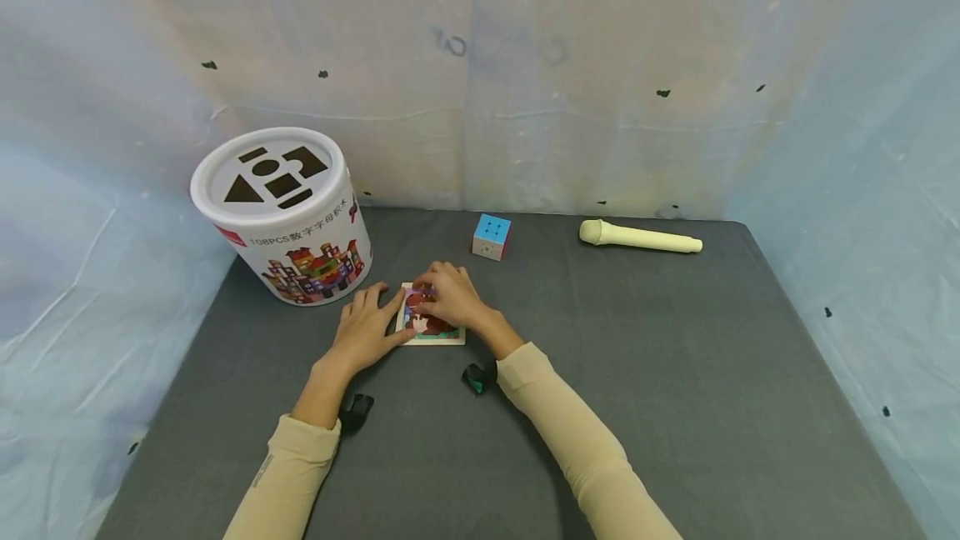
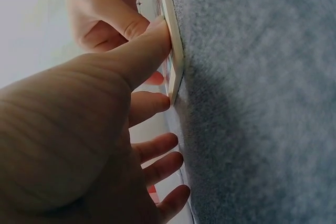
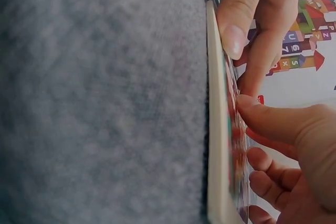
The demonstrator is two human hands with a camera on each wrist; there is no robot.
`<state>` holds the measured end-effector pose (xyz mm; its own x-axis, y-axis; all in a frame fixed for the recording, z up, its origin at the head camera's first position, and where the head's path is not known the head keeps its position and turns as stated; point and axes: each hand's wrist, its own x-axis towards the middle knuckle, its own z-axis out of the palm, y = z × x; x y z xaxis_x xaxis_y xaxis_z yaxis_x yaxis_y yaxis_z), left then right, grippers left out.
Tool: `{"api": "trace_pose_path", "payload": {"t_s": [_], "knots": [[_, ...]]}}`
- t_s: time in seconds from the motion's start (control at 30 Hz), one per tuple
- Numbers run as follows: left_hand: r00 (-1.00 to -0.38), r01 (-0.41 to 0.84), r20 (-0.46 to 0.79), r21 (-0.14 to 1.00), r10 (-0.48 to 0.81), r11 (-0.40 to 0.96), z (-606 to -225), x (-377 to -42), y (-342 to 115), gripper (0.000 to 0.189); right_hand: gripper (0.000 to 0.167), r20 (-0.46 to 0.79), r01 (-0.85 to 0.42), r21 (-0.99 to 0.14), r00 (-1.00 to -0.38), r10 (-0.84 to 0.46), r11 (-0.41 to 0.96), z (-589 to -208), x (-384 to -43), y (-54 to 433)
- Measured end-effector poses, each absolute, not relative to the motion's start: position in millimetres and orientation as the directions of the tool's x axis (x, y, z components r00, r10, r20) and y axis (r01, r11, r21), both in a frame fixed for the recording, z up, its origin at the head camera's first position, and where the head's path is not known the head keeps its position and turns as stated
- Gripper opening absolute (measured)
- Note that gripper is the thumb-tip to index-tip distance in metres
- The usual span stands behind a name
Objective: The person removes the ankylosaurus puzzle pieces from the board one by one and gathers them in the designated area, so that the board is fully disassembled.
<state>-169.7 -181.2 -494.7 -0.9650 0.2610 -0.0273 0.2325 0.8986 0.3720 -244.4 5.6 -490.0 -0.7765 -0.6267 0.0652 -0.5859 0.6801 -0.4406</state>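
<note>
A thin picture board (image 1: pixel 437 338), pale-rimmed with a colourful cartoon print, lies flat on the grey table. My left hand (image 1: pixel 366 330) is at its left side, fingers spread and mostly straight. In the left wrist view, the left thumb (image 2: pixel 152 43) presses on the board's rim (image 2: pixel 172 30), and the index fingertip touches its corner. My right hand (image 1: pixel 452 297) reaches over the board from the right. The right thumb (image 3: pixel 262 113) and bent fingers rest on the printed face; I cannot tell whether they pinch a piece of it. The hand hides part of the picture.
A large white block bucket (image 1: pixel 330 232) with shaped holes in its lid stands behind the left hand. A puzzle cube (image 1: pixel 491 237) sits beyond the board. Further right lies a pale yellow microphone-shaped stick (image 1: pixel 641 237). Light sheeting (image 1: pixel 540 140) surrounds the grey table (image 1: pixel 675 373).
</note>
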Motion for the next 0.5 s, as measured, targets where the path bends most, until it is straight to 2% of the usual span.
{"api": "trace_pose_path", "payload": {"t_s": [0.5], "knots": [[-0.965,0.227,-0.035,0.374,0.258,0.899,-495.8,-170.2,-181.8,0.077,0.036,0.034,-0.541,-0.491,-0.795,-0.606,0.683,-488.3,-243.7,4.4]]}}
